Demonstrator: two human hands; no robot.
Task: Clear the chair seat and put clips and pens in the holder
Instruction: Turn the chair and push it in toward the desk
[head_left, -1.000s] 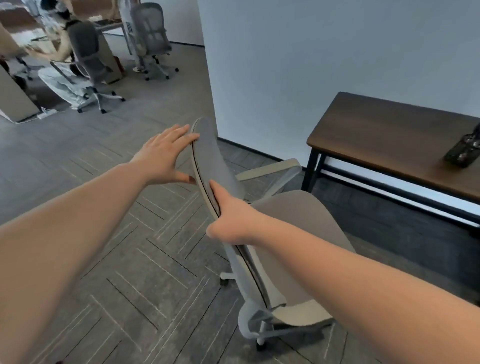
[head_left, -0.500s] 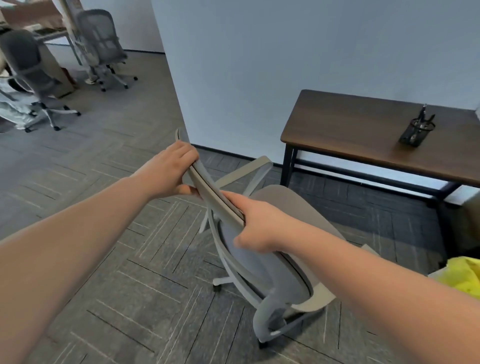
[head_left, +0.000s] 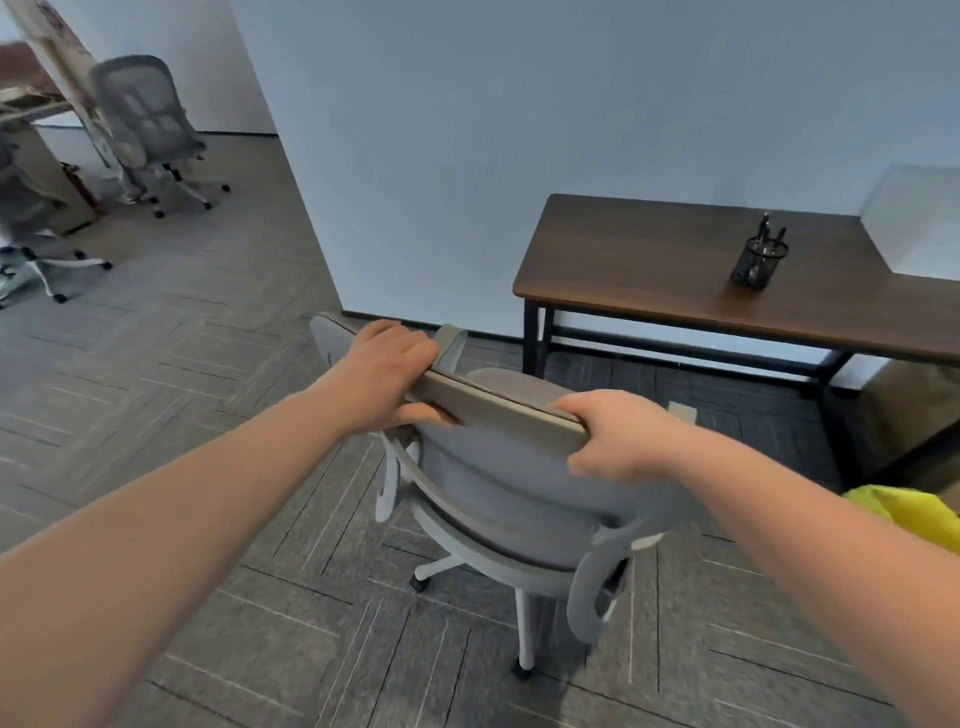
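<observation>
Grey herringbone carpet covers the floor of an office bay, with a pale partition wall behind. Nearest the camera, two bare forearms reach forward to a grey office chair (head_left: 498, 483) seen from behind. Both hands are curled closed over the top edge of its backrest (head_left: 498, 408): the left hand (head_left: 384, 371) wraps the edge toward 10 o'clock, fingers over the top and thumb underneath, and the right hand (head_left: 618, 436) clamps the end toward 4 o'clock. The backrest's long axis runs from 10 o'clock down to 4 o'clock between them. Beyond that edge a strip of the chair seat (head_left: 514, 387) shows, and what shows of it looks bare; the rest is hidden by the backrest, so whether anything lies there cannot be told.

At 4 o'clock something yellow (head_left: 914, 514) sits at the frame's edge, unidentifiable. Farther off, at 1 o'clock, stands a dark wooden table (head_left: 649, 275), and on it a black mesh pen holder (head_left: 759, 260) with a few pens (head_left: 769, 228) upright in it. The holder lies up and to the right of both hands, well apart from them, with the right hand the nearer. No loose clips or pens show anywhere. Two more office chairs (head_left: 145, 130) stand far off at 10 o'clock.
</observation>
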